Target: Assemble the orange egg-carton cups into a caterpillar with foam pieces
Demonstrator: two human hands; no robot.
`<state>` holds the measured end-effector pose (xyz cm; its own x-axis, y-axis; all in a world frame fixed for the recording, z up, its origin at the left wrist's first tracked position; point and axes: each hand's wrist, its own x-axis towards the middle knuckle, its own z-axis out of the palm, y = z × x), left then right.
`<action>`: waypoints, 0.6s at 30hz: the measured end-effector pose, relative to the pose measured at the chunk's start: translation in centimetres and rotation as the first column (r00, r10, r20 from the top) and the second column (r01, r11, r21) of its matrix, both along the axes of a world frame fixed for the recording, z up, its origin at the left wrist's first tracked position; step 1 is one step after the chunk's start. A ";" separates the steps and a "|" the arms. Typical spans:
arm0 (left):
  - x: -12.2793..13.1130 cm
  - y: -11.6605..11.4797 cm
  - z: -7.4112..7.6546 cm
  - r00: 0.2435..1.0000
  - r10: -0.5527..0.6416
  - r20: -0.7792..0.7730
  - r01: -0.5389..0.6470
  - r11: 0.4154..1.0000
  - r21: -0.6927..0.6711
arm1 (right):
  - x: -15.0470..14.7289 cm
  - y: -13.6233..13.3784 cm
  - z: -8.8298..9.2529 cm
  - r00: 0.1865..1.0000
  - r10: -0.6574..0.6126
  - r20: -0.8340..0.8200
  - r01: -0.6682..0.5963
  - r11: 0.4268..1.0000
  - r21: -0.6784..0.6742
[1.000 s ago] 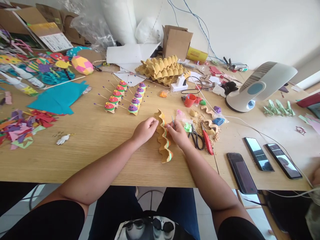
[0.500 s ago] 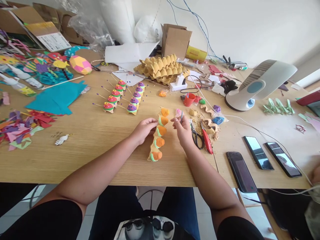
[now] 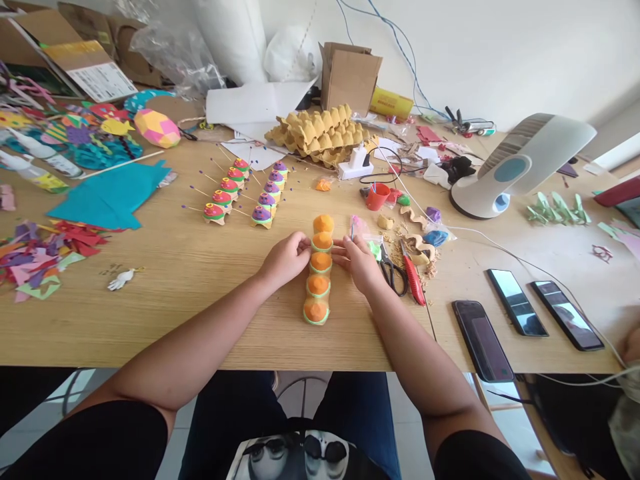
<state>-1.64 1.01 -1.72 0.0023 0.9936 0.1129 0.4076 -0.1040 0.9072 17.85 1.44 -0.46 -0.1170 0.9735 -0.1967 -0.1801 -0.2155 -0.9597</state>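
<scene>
A strip of egg-carton cups [image 3: 319,287], topped with orange clay and edged in light green, sits upright on the table between my hands. My left hand [image 3: 287,259] is closed on its left side near the far end, thumb and fingers together at the edge. From the right, my right hand [image 3: 361,261] reaches to the same cups with its fingertips against them. A thin blue stick [image 3: 353,231] pokes up from its grip; most of the stick is hidden. Black-handled scissors [image 3: 395,275] and a red-handled cutter [image 3: 413,276] lie right of that hand.
Two decorated carton strips, one red and green [image 3: 227,190], one purple [image 3: 269,195], bristle with sticks at back left. Behind are stacked egg trays [image 3: 320,137]. A red cup [image 3: 377,196], clay lumps, a fan [image 3: 515,173] and phones [image 3: 483,340] occupy the right.
The egg-carton strip has turned from tilting to its right to upright, its orange tops facing up. My right hand has moved left, bringing its fingers against the strip.
</scene>
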 end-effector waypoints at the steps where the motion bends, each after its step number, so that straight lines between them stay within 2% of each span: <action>1: -0.2 0.0 0.1 0.994 0.028 -0.101 -0.026 0.999 0.028 | 0.0 0.0 -0.1 1.000 0.013 0.022 -0.013 1.000 -0.002; 3: -0.6 0.0 0.4 0.969 0.063 -0.237 -0.045 0.996 0.078 | 0.0 0.1 -0.3 0.993 0.027 0.111 -0.031 0.999 0.031; 6: -0.8 0.2 0.5 0.961 0.079 -0.265 -0.044 0.990 0.137 | 0.4 0.3 -0.4 0.951 -0.033 0.306 -0.028 0.981 0.191; 10: -0.8 0.5 0.2 0.974 0.107 -0.199 -0.069 0.979 0.191 | 1.7 0.7 0.1 0.847 -0.289 0.447 0.068 0.891 0.449; 12: -0.8 0.6 0.1 0.976 0.124 -0.180 -0.082 0.971 0.226 | 2.5 0.9 0.6 0.734 -0.457 0.503 0.124 0.818 0.562; 14: -0.8 0.7 0.0 0.975 0.136 -0.173 -0.087 0.961 0.264 | 3.1 0.9 0.9 0.561 -0.572 0.598 0.104 0.766 0.635; 16: -0.7 0.6 0.0 0.972 0.148 -0.181 -0.090 0.951 0.295 | 3.5 0.9 1.1 0.387 -0.584 0.713 0.041 0.784 0.620; 18: -0.6 0.6 0.0 0.969 0.158 -0.192 -0.091 0.944 0.319 | 3.7 0.9 1.1 0.259 -0.517 0.816 -0.004 0.844 0.536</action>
